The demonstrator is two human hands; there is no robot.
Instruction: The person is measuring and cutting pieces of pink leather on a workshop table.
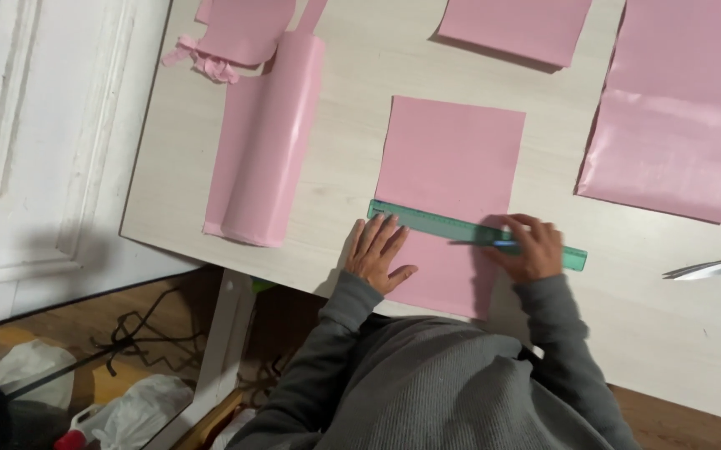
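On the pale table (360, 83) near me | pink paper sheet (452, 167) lies flat, green ruler (444, 223) across it | my left hand (379, 254) is spread flat, pressing ruler and sheet | my right hand (531, 248) is curled around a blue pen (493, 242) at the ruler | pink roll (273, 137) left, scissors (718, 268) right

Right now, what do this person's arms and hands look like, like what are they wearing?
Both arms are in long grey sleeves of a ribbed, knitted top with snug cuffs ending at the wrists. The left hand and right hand are bare: no gloves, and no rings, watch or bracelets that can be made out.
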